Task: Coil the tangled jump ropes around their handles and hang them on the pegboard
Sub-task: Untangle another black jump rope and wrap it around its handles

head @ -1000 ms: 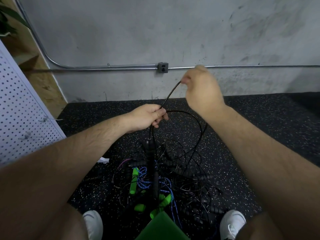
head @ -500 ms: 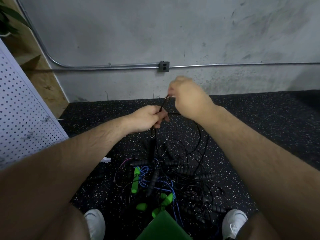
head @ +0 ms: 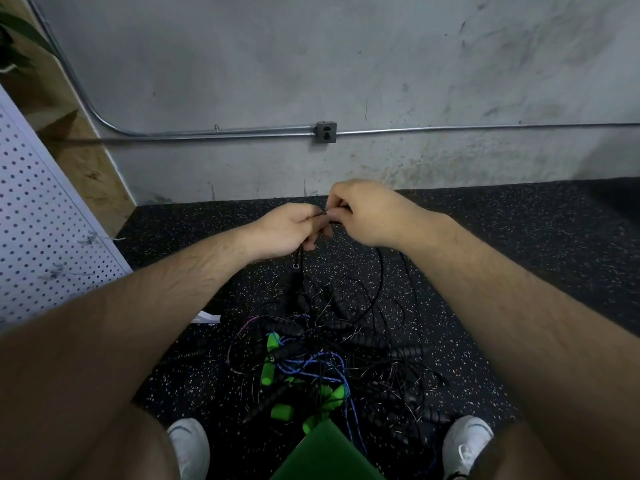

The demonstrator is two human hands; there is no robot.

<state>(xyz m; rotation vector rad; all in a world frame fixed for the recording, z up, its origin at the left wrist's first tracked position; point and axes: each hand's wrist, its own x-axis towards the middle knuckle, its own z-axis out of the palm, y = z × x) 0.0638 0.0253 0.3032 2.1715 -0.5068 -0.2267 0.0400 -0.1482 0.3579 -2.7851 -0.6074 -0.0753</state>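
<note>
My left hand (head: 289, 230) grips a black jump rope just above its black handle (head: 295, 289), which hangs down from my fist. My right hand (head: 367, 213) pinches the same black rope (head: 381, 271) right beside the left fingers; a loop of it droops to the floor. Below lies a tangled pile of jump ropes (head: 329, 362) with black ribbed handles, green handles (head: 269, 362) and a blue cord (head: 311, 367). The white pegboard (head: 38, 230) leans at the left.
A speckled black rubber floor (head: 519, 254) meets a grey concrete wall with a metal conduit and an outlet box (head: 326, 132). My white shoes (head: 188, 445) flank the pile. A green flat object (head: 325, 455) sits at the bottom edge. Plywood and a plant stand far left.
My right hand has come down and left from a raised position, bringing the rope to my left hand. The left hand has stayed nearly still with the handle hanging below.
</note>
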